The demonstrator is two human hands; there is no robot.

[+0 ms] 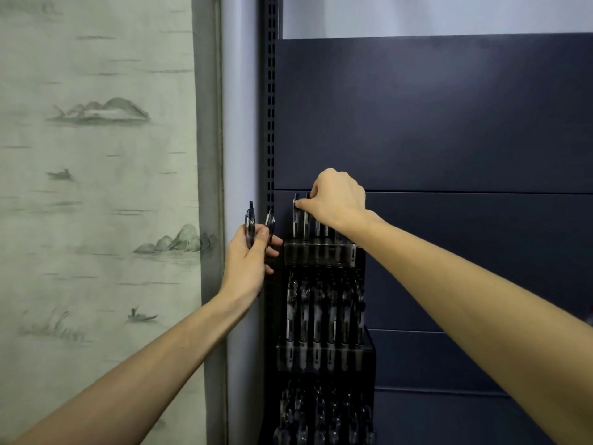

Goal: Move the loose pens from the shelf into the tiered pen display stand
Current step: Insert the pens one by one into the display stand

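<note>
Stand (321,253): clear glossy plastic tiers. Pens (316,313): shiny clear/black plastic. Back panel (449,117), upper right: matt dark metal. Wall hanging (96,155), left: matt paper/cloth.

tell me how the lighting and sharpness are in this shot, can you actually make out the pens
Head view: dim, even light with no hard shadows or glare; the dark pens in the display stand blend into the navy back panel, so the lower tiers look murky. The left hand, right hand and held pens are slightly soft; wide-angle stretch enlarges the forearms near the edges.
</note>
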